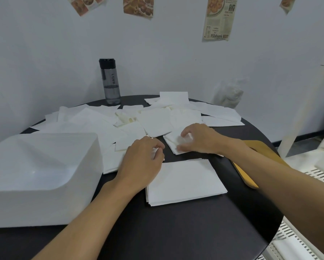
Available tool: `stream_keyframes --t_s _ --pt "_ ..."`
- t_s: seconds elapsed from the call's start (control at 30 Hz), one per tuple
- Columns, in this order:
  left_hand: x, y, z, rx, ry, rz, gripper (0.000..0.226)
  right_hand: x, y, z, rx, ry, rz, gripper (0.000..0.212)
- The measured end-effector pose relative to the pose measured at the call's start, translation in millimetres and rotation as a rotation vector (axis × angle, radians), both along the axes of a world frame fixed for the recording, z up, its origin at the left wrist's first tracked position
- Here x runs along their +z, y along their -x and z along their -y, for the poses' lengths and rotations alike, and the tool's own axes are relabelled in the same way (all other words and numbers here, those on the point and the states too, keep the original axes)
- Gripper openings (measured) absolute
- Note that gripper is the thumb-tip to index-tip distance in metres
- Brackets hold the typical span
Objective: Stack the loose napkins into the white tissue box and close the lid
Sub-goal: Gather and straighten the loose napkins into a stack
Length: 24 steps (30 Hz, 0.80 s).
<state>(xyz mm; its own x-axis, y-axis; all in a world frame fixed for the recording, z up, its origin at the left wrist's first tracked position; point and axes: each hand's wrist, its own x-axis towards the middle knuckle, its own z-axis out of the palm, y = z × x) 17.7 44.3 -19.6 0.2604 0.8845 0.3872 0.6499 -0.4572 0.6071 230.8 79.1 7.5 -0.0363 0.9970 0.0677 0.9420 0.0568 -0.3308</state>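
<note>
Task looks early: a squared napkin stack (185,182) sits near-centre on the dark round surface (176,231), w/ many loose napkins (157,122) scattered far side, none visibly in the white tissue box (41,177) at near left; wooden lid (251,162) lies at right, apart from the box. Left hand (142,164) rests curled at the stack's far-left corner, grip holding nothing I can confirm; right hand (198,139) pinches a folded napkin (174,145). Wall clipping (219,19) reads "Pillsbury's BEST"; bottle (110,81) print too small to read.
</note>
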Motion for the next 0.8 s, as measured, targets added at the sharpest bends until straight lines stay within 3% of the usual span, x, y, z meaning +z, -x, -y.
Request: stream_keyframes --t_s 0.17,0.33,0.57,0.67,0.8 --pt "0 0 0 0.002 0.004 0.0 0.022 2 2 3 0.006 -0.073 -0.09 0.019" --pt "0 0 1 0.002 0.012 0.015 0.021 2 1 2 -0.06 -0.202 -0.138 0.017" --pt "4 -1 2 0.003 -0.012 0.099 0.022 18 -7 21 -0.017 -0.706 -0.201 0.015" --pt "8 -3 5 0.006 -0.032 0.21 0.021 33 -3 35 -0.016 -0.886 -0.385 0.013" --pt "20 -7 8 0.012 0.021 0.441 0.026 50 6 52 -0.063 -0.922 -0.705 0.013"
